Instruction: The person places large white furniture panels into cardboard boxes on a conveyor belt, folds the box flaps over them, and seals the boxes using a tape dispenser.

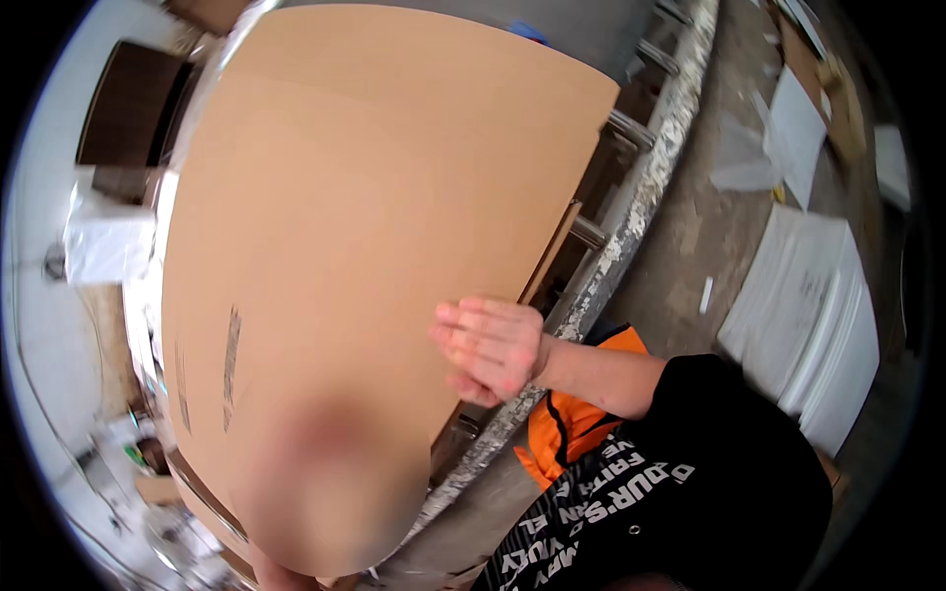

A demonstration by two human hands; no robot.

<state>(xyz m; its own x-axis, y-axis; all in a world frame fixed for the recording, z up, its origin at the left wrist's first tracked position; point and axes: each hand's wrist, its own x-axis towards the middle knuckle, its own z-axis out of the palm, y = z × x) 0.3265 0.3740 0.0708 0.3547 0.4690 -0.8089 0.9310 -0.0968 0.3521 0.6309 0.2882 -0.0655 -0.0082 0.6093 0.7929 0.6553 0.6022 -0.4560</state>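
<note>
A large brown cardboard sheet (394,187) spreads over a roller conveyor and fills the middle of the view. At its right edge, my right hand (490,347) is over the board with its fingers stretched to the left, side by side, and nothing shows in them. Slight motion blur softens it, and I cannot tell whether it touches the board. At the lower edge, only a part of my left hand (281,574) shows beside the board's near end; its fingers are hidden. Dark grey scuffs mark the board's left side. A round blur covers its near part.
The conveyor's side rail (641,197) has peeling white paint, with metal rollers (631,128) beside it. On the floor at right lie a stack of white sheets (803,315) and cardboard scraps. Orange cloth (572,433) is near my body. A dark brown panel (133,103) stands at far left.
</note>
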